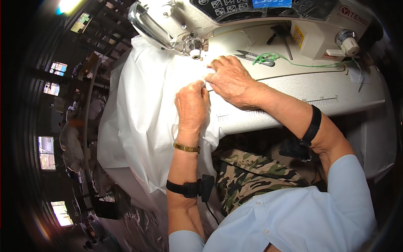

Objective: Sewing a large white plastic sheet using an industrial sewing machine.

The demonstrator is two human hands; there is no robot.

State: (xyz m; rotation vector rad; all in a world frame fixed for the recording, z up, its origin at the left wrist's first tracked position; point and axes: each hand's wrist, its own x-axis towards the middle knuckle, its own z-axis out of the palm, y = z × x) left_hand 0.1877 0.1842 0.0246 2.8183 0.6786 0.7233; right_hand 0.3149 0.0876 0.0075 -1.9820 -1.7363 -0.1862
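Note:
White fabric (142,101) lies over the left part of the sewing machine (235,10) bed and hangs down past its front edge. Both hands are at the fabric's right edge, close to the needle area, where bright light washes out detail. My left hand (192,103) is closed, its fingers curled on the cloth. My right hand (233,80) pinches the cloth just beyond it, thumb toward the left hand. The needle itself I cannot make out.
Thread snips (256,58) with a green thread tangle (268,56) rest on the machine bed right of my hands. Behind them stands a dark metal lever (285,40). A white dial (347,42) is on the machine's right end. A cable (212,212) hangs from my left arm's strap.

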